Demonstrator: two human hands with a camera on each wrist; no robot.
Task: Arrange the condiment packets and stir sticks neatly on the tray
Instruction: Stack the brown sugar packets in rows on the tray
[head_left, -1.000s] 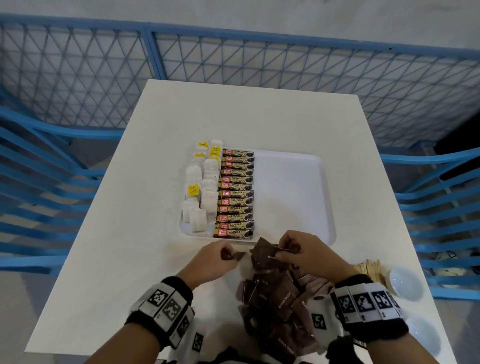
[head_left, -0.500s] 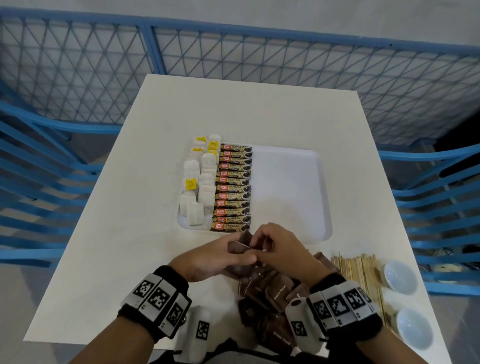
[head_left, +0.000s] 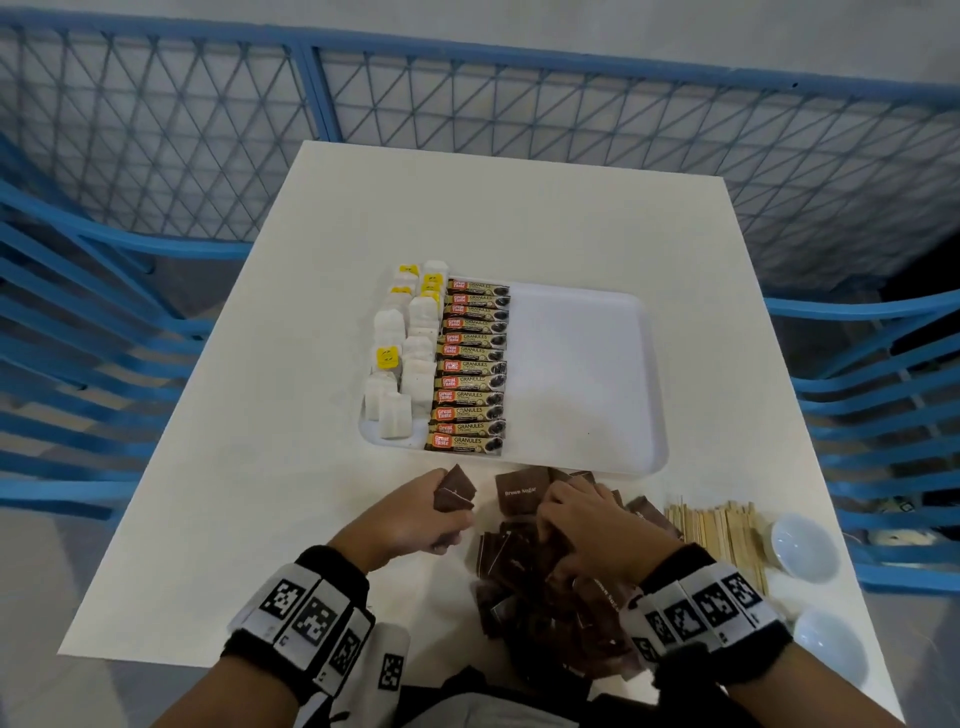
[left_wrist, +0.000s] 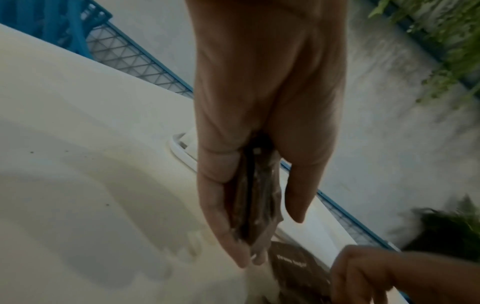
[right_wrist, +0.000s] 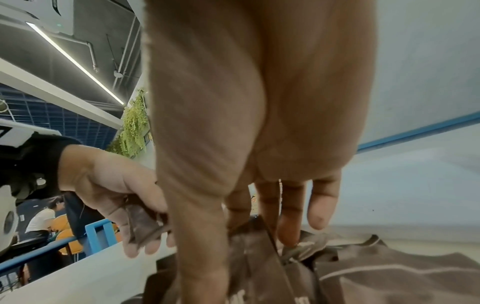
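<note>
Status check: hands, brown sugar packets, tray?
Left hand grips gathered brown packets. Right hand picking in the pile. Tray right half bare; stir sticks untouched.

- Left hand (head_left: 410, 514): bare, with a black wristband (head_left: 311, 613) behind it, at 7 o'clock in the head view.
- The band carries white blocks printed with black square-pattern markers.
- Right hand (head_left: 592, 525): bare, with a matching black band (head_left: 711, 623) and white marker blocks, at 5 o'clock.
- Forearms bare, no sleeves.

The left hand (head_left: 410, 514) pinches something between fingers and thumb; the right hand (head_left: 587, 525) reaches down, fingers extended.
</note>
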